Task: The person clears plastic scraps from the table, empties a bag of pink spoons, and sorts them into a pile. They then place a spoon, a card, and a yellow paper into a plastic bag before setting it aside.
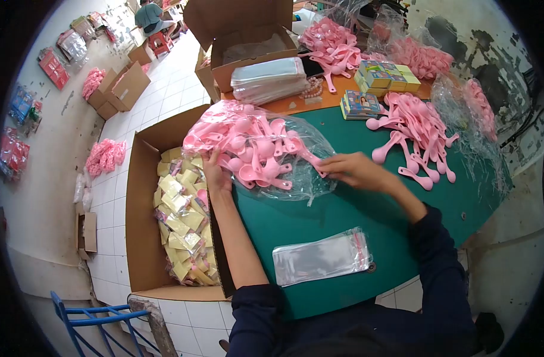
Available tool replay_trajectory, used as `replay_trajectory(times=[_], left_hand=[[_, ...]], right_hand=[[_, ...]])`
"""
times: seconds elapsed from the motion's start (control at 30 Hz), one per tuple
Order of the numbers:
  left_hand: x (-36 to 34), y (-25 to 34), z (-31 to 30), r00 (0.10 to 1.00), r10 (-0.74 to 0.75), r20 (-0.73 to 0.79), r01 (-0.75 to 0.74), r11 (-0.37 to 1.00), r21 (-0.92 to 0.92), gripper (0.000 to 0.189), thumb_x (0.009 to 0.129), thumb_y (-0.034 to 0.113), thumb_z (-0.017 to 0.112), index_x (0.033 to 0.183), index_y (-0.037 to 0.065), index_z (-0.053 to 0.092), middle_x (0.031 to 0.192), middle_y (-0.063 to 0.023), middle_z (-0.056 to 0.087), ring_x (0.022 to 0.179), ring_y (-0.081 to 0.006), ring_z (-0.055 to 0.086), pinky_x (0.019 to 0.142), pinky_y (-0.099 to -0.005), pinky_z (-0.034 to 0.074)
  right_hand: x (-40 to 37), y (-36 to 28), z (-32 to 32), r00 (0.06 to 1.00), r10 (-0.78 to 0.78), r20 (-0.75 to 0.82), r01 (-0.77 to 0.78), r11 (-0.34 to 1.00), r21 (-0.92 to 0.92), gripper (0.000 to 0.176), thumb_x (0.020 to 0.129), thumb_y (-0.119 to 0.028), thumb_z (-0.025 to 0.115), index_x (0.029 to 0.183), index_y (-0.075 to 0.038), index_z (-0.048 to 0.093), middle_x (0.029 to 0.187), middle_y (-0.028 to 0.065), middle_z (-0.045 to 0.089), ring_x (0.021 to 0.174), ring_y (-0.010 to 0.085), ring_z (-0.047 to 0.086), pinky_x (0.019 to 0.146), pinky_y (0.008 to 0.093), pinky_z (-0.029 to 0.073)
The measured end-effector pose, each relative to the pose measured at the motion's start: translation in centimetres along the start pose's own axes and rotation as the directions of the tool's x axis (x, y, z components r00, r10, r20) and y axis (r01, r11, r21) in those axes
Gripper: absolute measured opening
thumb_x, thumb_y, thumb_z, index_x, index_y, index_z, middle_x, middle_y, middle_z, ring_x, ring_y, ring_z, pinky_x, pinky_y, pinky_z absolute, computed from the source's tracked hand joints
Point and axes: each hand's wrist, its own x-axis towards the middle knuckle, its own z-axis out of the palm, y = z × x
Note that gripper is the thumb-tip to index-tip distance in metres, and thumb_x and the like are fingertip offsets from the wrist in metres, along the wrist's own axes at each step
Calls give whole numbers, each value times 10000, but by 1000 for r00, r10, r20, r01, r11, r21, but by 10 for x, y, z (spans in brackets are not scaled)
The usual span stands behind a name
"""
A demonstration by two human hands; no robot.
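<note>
A clear plastic bag full of pink plastic spoons (257,149) lies on the green table (343,220) in front of me. My left hand (215,172) grips the bag's left edge, fingers curled into the plastic. At the bag's right side, my right hand (355,169) pinches the plastic next to a spoon handle. A stack of small empty clear bags with a red strip (321,257) lies nearer to me on the table.
A loose heap of pink spoons (415,128) and small colourful boxes (379,77) lie at the far right. An open carton of yellow packets (183,220) stands left of the table. More cartons (248,30), bagged pink items and a seated person (150,18) are farther back.
</note>
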Motion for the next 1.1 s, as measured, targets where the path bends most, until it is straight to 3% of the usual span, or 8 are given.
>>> replay_trajectory(times=[0.17, 0.27, 0.47, 0.73, 0.77, 0.87, 0.97, 1.1], left_hand=[[-6, 5, 8, 998, -21, -53, 20, 1000, -18, 334, 865, 2, 470, 1182, 106, 468, 1099, -67, 551, 990, -218, 574, 825, -374, 512], [-9, 9, 13, 999, -26, -43, 25, 999, -20, 396, 862, -16, 467, 1238, 103, 425, 1168, -61, 516, 1039, -206, 543, 870, -360, 484], [-8, 10, 12, 999, -27, -32, 26, 999, -32, 400, 863, -30, 469, 1244, 83, 418, 1197, -66, 508, 1061, -200, 533, 881, -343, 476], [-3, 5, 4, 999, -26, -22, 26, 999, -20, 371, 856, -31, 476, 1209, 82, 449, 1127, -63, 544, 983, -195, 573, 787, -326, 514], [-3, 6, 4, 999, -28, -32, 28, 1000, -8, 372, 856, -31, 475, 1210, 82, 449, 1126, -63, 544, 982, -195, 574, 788, -325, 514], [-1, 4, 2, 999, -30, -38, 31, 999, 9, 375, 856, -29, 475, 1213, 85, 449, 1129, -63, 542, 983, -195, 573, 791, -322, 513], [1, 2, -1, 999, -35, -41, 36, 999, 26, 382, 858, -26, 477, 1219, 96, 449, 1150, -66, 531, 1008, -201, 561, 822, -334, 506], [-1, 5, 3, 998, -34, -48, 35, 999, 22, 390, 858, -28, 476, 1226, 99, 444, 1164, -68, 523, 1031, -208, 550, 852, -344, 496]], right_hand=[[61, -2, 50, 963, 86, -256, -183, 904, -385, 539, 812, -86, 583, 1316, -100, 395, 1348, 226, 349, 1175, 383, 432, 969, 407, 388], [80, 21, 60, 966, 179, -187, -252, 811, -528, 485, 788, -72, 583, 1255, -62, 451, 1242, 231, 444, 1110, 396, 471, 942, 416, 403], [41, -1, 52, 948, 20, -317, -174, 869, -463, 368, 727, -9, 578, 1089, -67, 550, 1052, 178, 545, 994, 336, 535, 849, 389, 456], [-36, -42, 24, 863, 260, -434, -312, 949, -52, 228, 772, 18, 609, 988, -53, 615, 973, 141, 603, 898, 233, 608, 749, 275, 490], [-42, -36, 26, 828, 348, -441, -293, 937, 190, 207, 783, 17, 602, 981, -44, 613, 977, 128, 605, 889, 215, 607, 736, 272, 493], [-51, -27, 26, 718, 602, -348, -221, 672, 707, 103, 856, -34, 543, 956, -25, 571, 1013, 94, 601, 802, 141, 583, 656, 256, 498], [-43, -34, 17, 667, 735, -119, -6, 164, 986, 96, 882, -83, 497, 967, -51, 528, 1019, 117, 593, 728, 119, 547, 614, 234, 482], [-20, -30, 18, 718, 695, -40, -114, 174, 978, 136, 857, -116, 496, 971, -43, 503, 1022, 128, 586, 717, 95, 525, 551, 220, 455]])
